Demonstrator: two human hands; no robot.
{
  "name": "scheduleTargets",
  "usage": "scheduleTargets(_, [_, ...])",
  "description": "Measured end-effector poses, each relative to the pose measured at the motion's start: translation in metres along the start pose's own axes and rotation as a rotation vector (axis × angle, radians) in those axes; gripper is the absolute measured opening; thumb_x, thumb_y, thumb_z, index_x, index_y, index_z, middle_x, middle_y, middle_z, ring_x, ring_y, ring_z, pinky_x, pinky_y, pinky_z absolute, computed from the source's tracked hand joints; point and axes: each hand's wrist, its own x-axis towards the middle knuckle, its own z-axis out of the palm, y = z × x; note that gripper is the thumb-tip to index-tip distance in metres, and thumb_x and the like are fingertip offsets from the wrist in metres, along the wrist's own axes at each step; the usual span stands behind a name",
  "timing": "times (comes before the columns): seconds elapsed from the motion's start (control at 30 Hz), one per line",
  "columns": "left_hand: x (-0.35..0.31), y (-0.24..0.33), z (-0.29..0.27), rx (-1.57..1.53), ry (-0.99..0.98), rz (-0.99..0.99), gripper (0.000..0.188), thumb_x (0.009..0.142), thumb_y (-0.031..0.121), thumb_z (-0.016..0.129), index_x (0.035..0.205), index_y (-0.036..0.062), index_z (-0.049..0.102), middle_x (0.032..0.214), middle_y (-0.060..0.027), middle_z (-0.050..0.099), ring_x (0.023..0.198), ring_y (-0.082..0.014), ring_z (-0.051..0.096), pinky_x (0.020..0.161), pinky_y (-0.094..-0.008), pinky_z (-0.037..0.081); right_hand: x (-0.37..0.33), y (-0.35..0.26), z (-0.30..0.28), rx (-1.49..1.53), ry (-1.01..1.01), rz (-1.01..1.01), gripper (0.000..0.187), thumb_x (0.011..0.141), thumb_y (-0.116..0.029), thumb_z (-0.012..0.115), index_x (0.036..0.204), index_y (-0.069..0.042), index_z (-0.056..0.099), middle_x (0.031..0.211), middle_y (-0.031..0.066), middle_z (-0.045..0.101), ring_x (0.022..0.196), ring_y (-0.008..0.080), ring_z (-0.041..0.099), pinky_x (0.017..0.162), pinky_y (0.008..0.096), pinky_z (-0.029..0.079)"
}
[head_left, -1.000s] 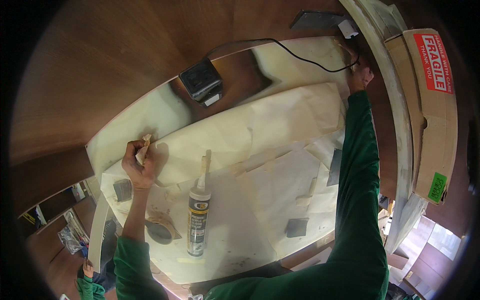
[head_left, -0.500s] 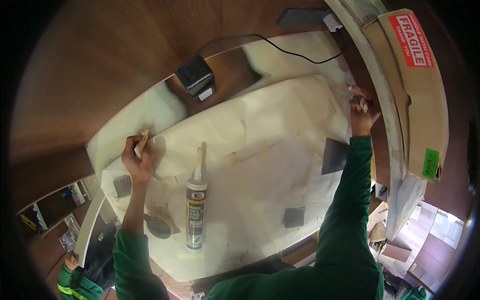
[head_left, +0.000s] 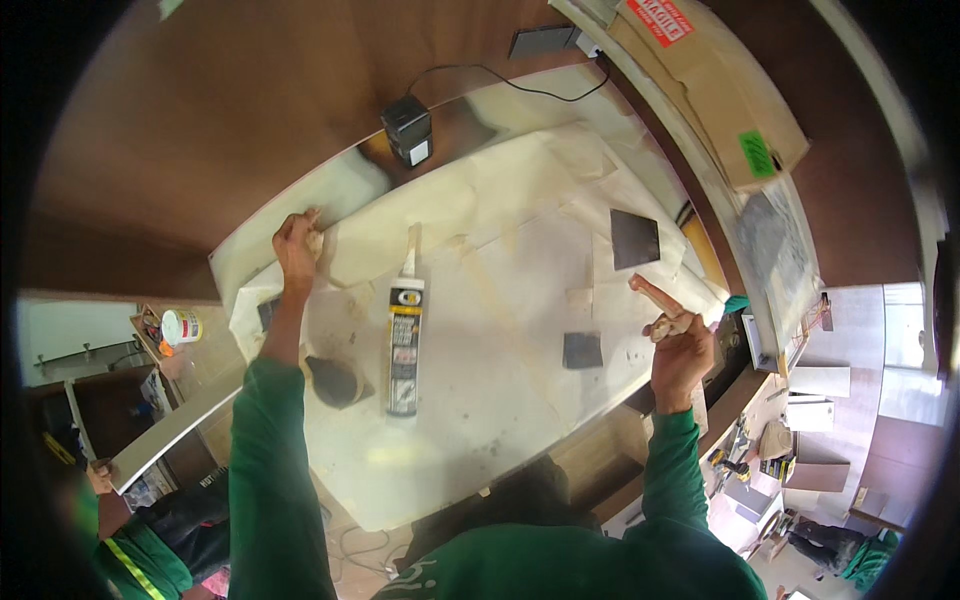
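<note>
My left hand [head_left: 293, 252] is closed on a crumpled cream scrap of paper or tape [head_left: 316, 243], at the far left edge of the paper-covered surface [head_left: 480, 440]. Over the right side of that surface, my right hand [head_left: 684, 362] grips another crumpled cream scrap [head_left: 660, 326]; its index finger points away to the upper left. Between the hands lies a sealant cartridge [head_left: 405, 360] with a pale nozzle. Two dark sheets, perhaps sandpaper, rest on the covering: one sheet [head_left: 635, 240] beyond my right hand and a smaller sheet [head_left: 582, 350] left of it.
A black box-shaped device [head_left: 408, 128] with a cable stands at the far edge. Dark, rounded material [head_left: 335, 382] lies beside my left forearm. A cardboard box [head_left: 720, 90] sits on a ledge at upper right. At lower left another person's hand [head_left: 100, 476] holds a long white panel [head_left: 175, 430].
My right hand has come back from the far right edge toward me, still with its scrap. My left hand stays near the far left edge. The view has shifted.
</note>
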Motion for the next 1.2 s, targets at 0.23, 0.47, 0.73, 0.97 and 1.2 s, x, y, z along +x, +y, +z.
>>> scheduleTargets(0.23, [-0.019,0.093,-0.065,-0.607,-0.205,-0.162,0.033,0.095,0.04,0.053,0.095,0.0074,0.059,0.074,-0.0056,0.062,0.06,-0.0161,0.059,0.051,-0.0278,0.047,-0.148,-0.04,-0.014,-0.252,-0.184,-0.012,0.044,0.097,-0.03,0.044,0.095,0.007,0.066,0.095,0.0157,0.069,0.083,0.0273,0.067,0.079,0.038,0.053])
scheduleTargets(0.47, [-0.252,0.137,-0.098,-0.582,-0.517,-0.295,0.05,0.099,0.048,0.052,0.113,0.0001,0.056,0.101,-0.0127,0.065,0.088,-0.0216,0.066,0.072,-0.0344,0.054,-0.301,-0.047,0.069,-0.304,-0.58,0.248,0.031,0.081,0.003,0.057,0.109,0.007,0.067,0.093,0.0151,0.071,0.082,0.0217,0.069,0.077,0.0352,0.056])
scheduleTargets(0.73, [-0.435,0.193,-0.164,-0.589,-0.59,-0.299,0.034,0.097,0.026,0.057,0.115,-0.0018,0.06,0.111,-0.008,0.062,0.105,-0.0212,0.06,0.089,-0.0386,0.049,-0.369,-0.019,0.141,-0.83,-1.015,-0.177,0.029,0.077,-0.006,0.066,0.106,-0.008,0.073,0.081,0.0168,0.068,0.069,0.0269,0.065,0.067,0.0344,0.052])
scheduleTargets(0.97, [-0.457,0.224,-0.184,-0.649,-0.439,-0.162,0.022,0.091,0.014,0.066,0.108,0.0018,0.061,0.101,-0.0045,0.061,0.097,-0.0161,0.059,0.083,-0.0329,0.048,-0.377,-0.015,0.157,-0.766,-1.051,-0.198,0.026,0.077,-0.006,0.066,0.102,-0.006,0.073,0.081,0.017,0.069,0.069,0.0264,0.067,0.066,0.0348,0.052])
scheduleTargets(1.2, [-0.447,0.223,-0.139,-0.499,-0.108,-0.101,0.03,0.086,0.011,0.075,0.108,-0.0009,0.06,0.099,-0.0067,0.064,0.089,-0.0138,0.061,0.076,-0.0289,0.05,-0.361,-0.023,0.151,-0.634,-0.937,-0.147,0.027,0.077,-0.004,0.07,0.104,0.001,0.071,0.084,0.0138,0.072,0.071,0.017,0.07,0.065,0.0297,0.055])
